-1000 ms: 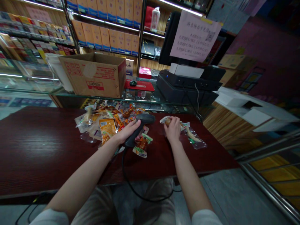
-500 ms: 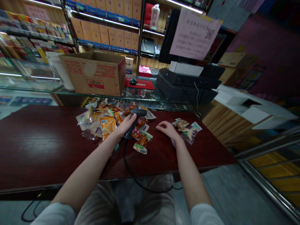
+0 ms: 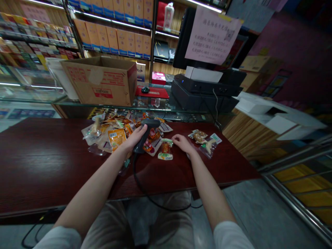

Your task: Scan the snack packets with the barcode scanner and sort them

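My left hand (image 3: 135, 136) is wrapped around the handle of a black barcode scanner (image 3: 142, 139), whose head points right over a heap of snack packets (image 3: 117, 138). Its cable runs down off the table's front edge. My right hand (image 3: 181, 142) has its fingertips pinched at the upper right corner of a green-and-white snack packet (image 3: 165, 149) with reddish-brown food inside. That packet lies on the table just right of the heap. Beyond my right wrist are two more packets, one with brown food (image 3: 198, 136) and a clear one with pale food (image 3: 209, 146).
Behind the dark red table (image 3: 52, 155) runs a glass counter with an open cardboard box (image 3: 103, 84), a mouse (image 3: 145, 89) on a red mat and a monitor with a paper notice (image 3: 212, 36). A metal railing (image 3: 293, 204) stands at the right.
The green-and-white packet has shifted up and right and turned more upright, away from the heap. My right fingertips now meet its corner. The scanner stays in my left hand.
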{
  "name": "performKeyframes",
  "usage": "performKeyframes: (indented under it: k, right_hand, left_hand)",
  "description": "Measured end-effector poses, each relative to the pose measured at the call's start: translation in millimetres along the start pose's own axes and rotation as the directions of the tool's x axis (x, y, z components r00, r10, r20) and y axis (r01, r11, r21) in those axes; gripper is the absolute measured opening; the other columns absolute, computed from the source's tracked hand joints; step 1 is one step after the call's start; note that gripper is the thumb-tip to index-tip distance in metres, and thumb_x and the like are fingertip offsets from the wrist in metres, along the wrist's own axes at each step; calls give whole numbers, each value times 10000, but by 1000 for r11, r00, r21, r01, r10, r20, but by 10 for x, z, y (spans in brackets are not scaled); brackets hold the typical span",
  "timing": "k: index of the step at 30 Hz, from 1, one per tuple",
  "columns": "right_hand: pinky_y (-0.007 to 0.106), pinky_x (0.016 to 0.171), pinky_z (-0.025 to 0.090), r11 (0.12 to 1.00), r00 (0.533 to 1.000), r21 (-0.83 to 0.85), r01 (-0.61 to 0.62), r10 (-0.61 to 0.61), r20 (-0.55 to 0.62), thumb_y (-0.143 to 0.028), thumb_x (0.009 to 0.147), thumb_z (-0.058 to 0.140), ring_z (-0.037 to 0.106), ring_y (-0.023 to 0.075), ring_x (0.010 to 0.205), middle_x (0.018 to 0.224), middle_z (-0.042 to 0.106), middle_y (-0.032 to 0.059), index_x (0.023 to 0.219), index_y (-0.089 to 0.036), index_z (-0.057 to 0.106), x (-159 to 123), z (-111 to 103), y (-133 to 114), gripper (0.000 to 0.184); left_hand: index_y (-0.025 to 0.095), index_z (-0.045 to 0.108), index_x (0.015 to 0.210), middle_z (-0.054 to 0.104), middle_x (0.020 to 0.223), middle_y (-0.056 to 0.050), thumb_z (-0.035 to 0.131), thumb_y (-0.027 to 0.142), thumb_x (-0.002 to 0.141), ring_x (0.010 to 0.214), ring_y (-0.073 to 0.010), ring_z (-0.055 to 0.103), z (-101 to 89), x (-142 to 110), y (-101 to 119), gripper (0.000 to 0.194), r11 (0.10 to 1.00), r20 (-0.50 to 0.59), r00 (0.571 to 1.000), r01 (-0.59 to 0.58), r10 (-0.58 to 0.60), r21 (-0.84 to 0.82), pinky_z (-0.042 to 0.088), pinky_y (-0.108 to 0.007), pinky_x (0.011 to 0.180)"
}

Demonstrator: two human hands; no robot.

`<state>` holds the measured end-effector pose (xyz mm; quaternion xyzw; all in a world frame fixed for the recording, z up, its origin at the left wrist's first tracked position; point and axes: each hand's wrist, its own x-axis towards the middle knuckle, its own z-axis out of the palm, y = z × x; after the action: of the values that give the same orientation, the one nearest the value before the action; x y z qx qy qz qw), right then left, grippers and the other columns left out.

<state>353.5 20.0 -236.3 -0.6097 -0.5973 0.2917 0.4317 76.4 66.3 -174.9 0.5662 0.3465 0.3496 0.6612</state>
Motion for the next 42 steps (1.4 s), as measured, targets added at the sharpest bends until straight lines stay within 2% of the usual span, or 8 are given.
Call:
performKeyframes:
  k: [3, 5, 9, 15, 29, 33, 37, 42]
  right_hand:
    - [303, 568, 537, 936, 940, 318, -151, 236, -247, -350, 770, 603, 584, 132, 574, 711, 573, -55, 773, -230, 508, 52, -68, 54, 153]
    - [294, 520, 548, 840, 893, 518, -163, 349, -284, -365, 787, 595, 584, 120, 531, 694, 539, -84, 828, -251, 452, 61, -110, 61, 187]
    - [292, 535, 582, 714, 869, 694, -89, 396, -295, -380, 779, 657, 629, 119, 575, 729, 586, -80, 872, -259, 445, 51, -160, 34, 262]
    - [337, 625, 609, 636, 886, 769, -67, 391, -247, -359, 673, 807, 669, 150, 652, 767, 671, -33, 826, -234, 519, 34, -213, 16, 349]
    - [269, 547, 523, 687, 902, 726, -37, 336, -271, -523, 745, 718, 627, 134, 598, 769, 661, -53, 908, -277, 516, 14, -214, -38, 358]
    - [229, 474, 433, 570, 892, 821, -32, 388, -234, -464, 862, 594, 488, 102, 485, 641, 539, -54, 818, -245, 495, 46, -269, -2, 244]
    - [248, 422, 380, 442, 888, 891, -104, 444, -117, -576, 938, 427, 424, 116, 484, 674, 548, 14, 699, -222, 466, 14, -343, -34, 429]
    - [236, 393, 364, 193, 909, 969, -151, 412, 60, -797, 840, 397, 432, 121, 518, 722, 584, 53, 717, -216, 492, -86, -361, -196, 602]
  left_hand:
    - [177, 504, 980, 608, 568, 13, 598, 739, 771, 399, -112, 539, -2, -6, 3, 607, 1000, 31, 999, 16, -15, -22, 412, -212, 389]
    - [173, 508, 983, 598, 562, 19, 606, 721, 780, 410, -114, 545, 15, -30, 32, 593, 999, 45, 999, 30, -28, -36, 408, -206, 385]
    - [163, 528, 1001, 575, 554, 33, 597, 660, 833, 407, -105, 533, 57, -93, 103, 529, 997, 89, 996, 31, -25, -69, 385, -199, 372]
    - [143, 568, 1046, 581, 536, 13, 569, 660, 852, 419, -113, 533, 39, -99, 84, 552, 995, 157, 988, 26, -11, -97, 401, -208, 395]
    - [103, 666, 1047, 595, 584, -32, 561, 723, 807, 448, -107, 507, 72, -174, 75, 672, 1000, 315, 949, -6, 15, -30, 406, -210, 425]
    - [104, 673, 1031, 607, 630, -43, 565, 698, 823, 476, -106, 515, 70, -146, 27, 639, 999, 309, 950, -19, 32, -46, 416, -205, 426]
    - [104, 669, 1032, 597, 607, -37, 546, 694, 839, 471, -107, 512, 65, -134, 1, 634, 1000, 308, 951, -2, 12, -31, 427, -203, 428]
    - [102, 654, 1075, 612, 614, -40, 549, 690, 840, 473, -112, 526, 55, -113, -30, 642, 1000, 332, 943, 14, -6, -21, 429, -203, 426]
